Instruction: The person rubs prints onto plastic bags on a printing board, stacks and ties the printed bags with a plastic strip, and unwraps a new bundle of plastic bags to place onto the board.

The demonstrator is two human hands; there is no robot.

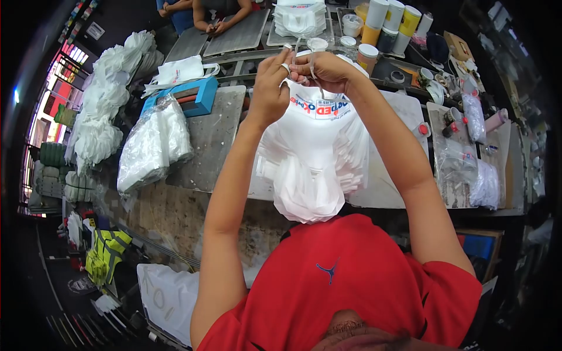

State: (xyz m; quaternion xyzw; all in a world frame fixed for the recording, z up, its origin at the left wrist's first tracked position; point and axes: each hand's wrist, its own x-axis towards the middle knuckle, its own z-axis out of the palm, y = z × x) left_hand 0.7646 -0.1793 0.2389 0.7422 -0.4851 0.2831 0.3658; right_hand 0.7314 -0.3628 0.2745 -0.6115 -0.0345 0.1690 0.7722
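Observation:
A thick stack of white plastic carrier bags (pixel 304 131), printed in red and blue, lies in front of me on a grey board, its near end hanging in folds towards my red shirt. Above the far end of the stack, my left hand (pixel 273 85) and my right hand (pixel 328 71) meet with their fingers pinched. A thin pale strip (pixel 314 63) runs through my right fingers, and part of it rises beside my left fingertips. White wrapping shows on some left fingers. Exactly how the strip passes between the hands is partly hidden.
Left are a clear-wrapped bundle (pixel 155 143), a blue tray (pixel 202 96) and heaped white bags (pixel 99 105). Ink tubs (pixel 367 57) and bottles stand at the back right. Another bag stack (pixel 300 20) lies ahead. Another person's hands (pixel 219 27) are across the table.

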